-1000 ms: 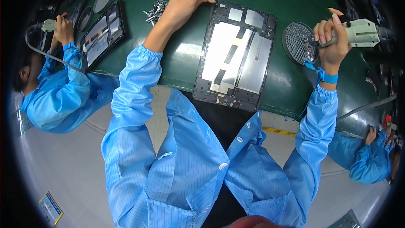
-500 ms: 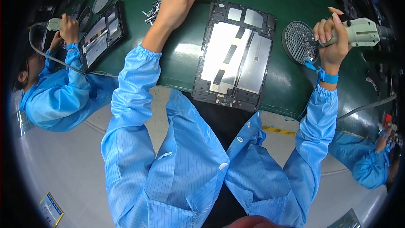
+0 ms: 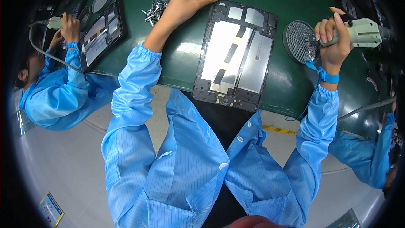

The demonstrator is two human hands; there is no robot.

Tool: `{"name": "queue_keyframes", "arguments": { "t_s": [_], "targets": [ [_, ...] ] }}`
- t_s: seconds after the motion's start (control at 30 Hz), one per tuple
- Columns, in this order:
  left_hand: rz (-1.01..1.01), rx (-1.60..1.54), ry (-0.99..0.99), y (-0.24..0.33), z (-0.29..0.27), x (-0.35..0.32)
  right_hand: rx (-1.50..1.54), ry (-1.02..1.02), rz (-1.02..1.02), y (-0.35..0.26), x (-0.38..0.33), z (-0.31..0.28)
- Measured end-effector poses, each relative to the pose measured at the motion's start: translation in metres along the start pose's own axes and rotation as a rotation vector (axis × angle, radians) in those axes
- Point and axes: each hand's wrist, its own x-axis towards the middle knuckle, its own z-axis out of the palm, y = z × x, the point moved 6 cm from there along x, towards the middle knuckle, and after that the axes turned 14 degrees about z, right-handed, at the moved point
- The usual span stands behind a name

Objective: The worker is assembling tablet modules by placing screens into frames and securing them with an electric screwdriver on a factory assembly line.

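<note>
An opened tablet [image 3: 233, 57] lies in front of me, its silver battery panels and black frame showing. My left hand [image 3: 190, 3] is at its far left corner. Thumb and fingers there are pinched together; a thin dark sliver shows at the tips, too small to name. My right hand [image 3: 332, 38] is wrapped round a pale electric screwdriver [image 3: 365, 33], which points left. Its tip reaches over a round grey screw tray [image 3: 298, 42] with small holes and several loose screws, right of the tablet.
Left of my left hand sits a pile of small metal parts [image 3: 156, 10] on the green table [image 3: 181, 69]. A co-worker [image 3: 63, 97] works at the left on another tablet [image 3: 101, 36], near round trays [image 3: 103, 0]. Another person's blue sleeve [image 3: 373, 160] shows at the right.
My left hand has come down and right from beyond the table's far part to the tablet's far left corner. My right hand and the screwdriver have barely moved.
</note>
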Motion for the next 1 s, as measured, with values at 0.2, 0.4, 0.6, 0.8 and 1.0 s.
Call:
{"name": "queue_keyframes", "arguments": {
  "t_s": [0.2, 0.4, 0.6, 0.8, 1.0],
  "targets": [
    [0.0, 0.174, -0.069, 0.006, 0.002, 0.005, -0.002, -0.008, 0.007, 0.0, -0.001, 0.001],
    [-0.023, 0.025, -0.101, 0.012, 0.006, 0.002, -0.001, -0.018, 0.004, -0.001, -0.001, 0.0],
    [-0.099, -0.1, -0.221, 0.007, 0.003, -0.002, 0.0, -0.006, 0.012, -0.002, 0.0, 0.002],
    [-0.037, -0.225, -0.223, 0.023, 0.015, -0.012, 0.048, -0.076, 0.049, 0.004, 0.002, 0.02],
    [0.177, -0.205, -0.266, 0.036, 0.022, -0.023, -0.008, -0.174, 0.111, 0.018, 0.008, 0.108]
  ]
}}
